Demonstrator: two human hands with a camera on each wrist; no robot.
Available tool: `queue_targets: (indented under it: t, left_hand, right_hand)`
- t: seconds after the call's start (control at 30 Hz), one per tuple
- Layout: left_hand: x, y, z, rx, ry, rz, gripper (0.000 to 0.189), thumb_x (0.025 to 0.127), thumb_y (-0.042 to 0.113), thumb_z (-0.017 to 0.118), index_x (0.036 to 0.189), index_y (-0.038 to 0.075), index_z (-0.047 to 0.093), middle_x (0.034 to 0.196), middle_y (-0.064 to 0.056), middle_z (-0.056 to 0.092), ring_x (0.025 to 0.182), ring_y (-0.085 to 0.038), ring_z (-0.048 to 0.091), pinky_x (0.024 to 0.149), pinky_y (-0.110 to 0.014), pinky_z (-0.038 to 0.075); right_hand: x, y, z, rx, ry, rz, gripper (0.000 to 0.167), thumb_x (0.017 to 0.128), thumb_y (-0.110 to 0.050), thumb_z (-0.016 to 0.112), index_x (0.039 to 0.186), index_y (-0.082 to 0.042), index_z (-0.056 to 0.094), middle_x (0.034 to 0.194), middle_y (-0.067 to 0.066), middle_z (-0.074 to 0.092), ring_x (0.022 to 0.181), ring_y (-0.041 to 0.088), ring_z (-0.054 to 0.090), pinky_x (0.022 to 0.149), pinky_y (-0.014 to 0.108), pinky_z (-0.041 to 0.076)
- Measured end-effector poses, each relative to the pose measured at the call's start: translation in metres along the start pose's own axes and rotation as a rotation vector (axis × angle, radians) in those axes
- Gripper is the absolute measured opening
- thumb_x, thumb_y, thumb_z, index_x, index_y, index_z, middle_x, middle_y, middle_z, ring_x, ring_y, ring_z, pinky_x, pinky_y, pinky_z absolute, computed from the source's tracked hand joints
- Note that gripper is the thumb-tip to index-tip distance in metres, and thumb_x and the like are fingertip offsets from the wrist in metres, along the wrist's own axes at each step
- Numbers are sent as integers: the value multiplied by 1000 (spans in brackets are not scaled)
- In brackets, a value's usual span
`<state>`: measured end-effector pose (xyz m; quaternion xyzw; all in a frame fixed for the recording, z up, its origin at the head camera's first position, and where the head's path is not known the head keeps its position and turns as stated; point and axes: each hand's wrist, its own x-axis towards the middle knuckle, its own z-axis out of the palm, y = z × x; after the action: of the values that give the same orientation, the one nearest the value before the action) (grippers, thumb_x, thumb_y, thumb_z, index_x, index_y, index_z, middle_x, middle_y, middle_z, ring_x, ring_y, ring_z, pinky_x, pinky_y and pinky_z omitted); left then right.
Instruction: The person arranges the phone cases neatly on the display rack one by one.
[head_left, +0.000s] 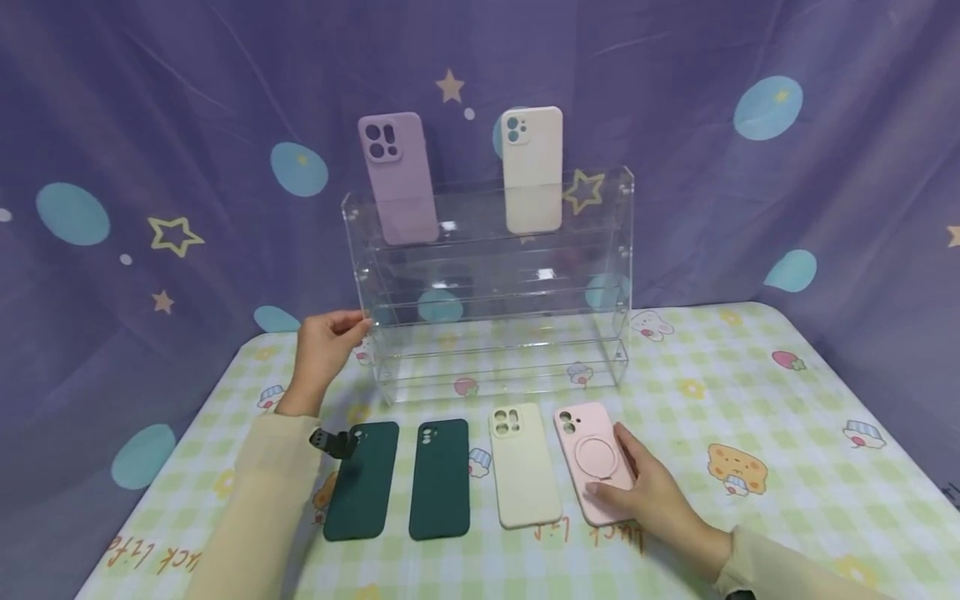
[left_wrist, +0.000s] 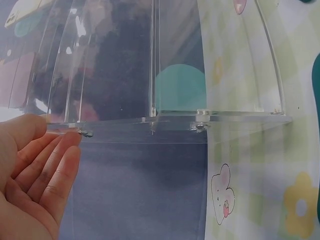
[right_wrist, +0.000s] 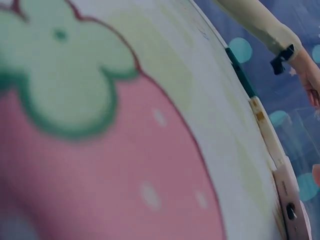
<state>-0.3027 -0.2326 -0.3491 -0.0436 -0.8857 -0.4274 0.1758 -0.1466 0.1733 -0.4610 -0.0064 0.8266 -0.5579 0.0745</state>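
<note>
A clear acrylic tiered display stand (head_left: 495,292) stands at the back of the table. My left hand (head_left: 322,350) pinches the edge of its left side panel between thumb and fingers; the left wrist view shows this hand (left_wrist: 40,175) at the panel edge (left_wrist: 175,120). Before the stand lies a pink phone case (head_left: 592,421) with a ring on its back. My right hand (head_left: 660,496) grips its lower right side, thumb on the back and fingers along the edge. In the right wrist view the pink case (right_wrist: 287,195) shows edge-on, and most of the hand is out of sight.
A purple phone case (head_left: 405,179) and a white phone case (head_left: 534,179) lean on the top tier. Two dark green cases (head_left: 363,492) and a cream case (head_left: 528,479) lie in a row left of the pink one. A purple curtain (head_left: 187,100) hangs behind the table.
</note>
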Motion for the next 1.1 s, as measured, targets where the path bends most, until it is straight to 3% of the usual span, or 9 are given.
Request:
queue_targets:
  t: [0.03, 0.27, 0.47, 0.57, 0.77, 0.93, 1.1]
  left_hand:
    - [0, 0, -1, -2, -2, -1, 33, 90, 24, 65, 110, -2, 69, 98, -19, 70, 75, -15, 67, 61, -21, 54]
    - [-2, -1, -4, 9, -3, -23, 35, 90, 28, 65, 111, 0, 68, 101, -18, 70, 72, -7, 65, 61, -19, 53]
    - [-3, -3, -4, 1, 6, -18, 34, 90, 26, 65, 110, -1, 68, 100, -20, 70, 81, -25, 68, 59, -14, 50]
    - [-3, -3, -2, -4, 9, -25, 33, 90, 25, 65, 110, -1, 69, 99, -19, 70, 82, -27, 68, 59, -15, 51]
    - [-4, -2, 0, -28, 7, -38, 32, 90, 23, 66, 110, -1, 68, 99, -19, 70, 78, -15, 67, 60, -15, 52]
    - [-1, -1, 1, -27, 10, -24, 32, 90, 25, 66, 110, -1, 69, 98, -19, 70, 79, -18, 67, 60, -15, 52]
    - [0, -1, 2, -35, 11, -19, 32, 90, 23, 66, 109, -2, 69, 98, -20, 70, 70, -3, 63, 61, -20, 54]
  right_hand:
    - [-1, 0, 1, -38, -12, -15, 107, 74, -27, 81, 147, 8, 11, 154, 23, 13, 142, 36, 13, 113, 43, 14]
    - [-2, 1, 10, -206, -37, -123, 125, 63, -40, 85, 146, 10, 7, 153, 28, 7, 141, 43, 8, 112, 54, 10]
    - [-4, -3, 12, -284, -66, -117, 130, 61, -42, 86, 147, 9, 2, 154, 28, -1, 141, 44, 2, 112, 55, 8]
    - [-5, -4, 12, -299, -64, -107, 127, 63, -38, 86, 147, 9, 3, 154, 27, 0, 141, 43, 3, 112, 54, 8]
    - [-9, -6, 4, -372, -40, -187, 118, 61, -28, 87, 144, 14, 14, 151, 30, 15, 136, 47, 18, 110, 57, 18]
    - [-12, -8, -7, -429, -23, -268, 118, 57, -26, 88, 145, 11, 18, 147, 31, 26, 130, 50, 28, 105, 61, 26]
    - [-14, -8, -11, -462, -31, -293, 118, 56, -25, 89, 145, 9, 18, 147, 30, 28, 128, 49, 31, 103, 60, 30]
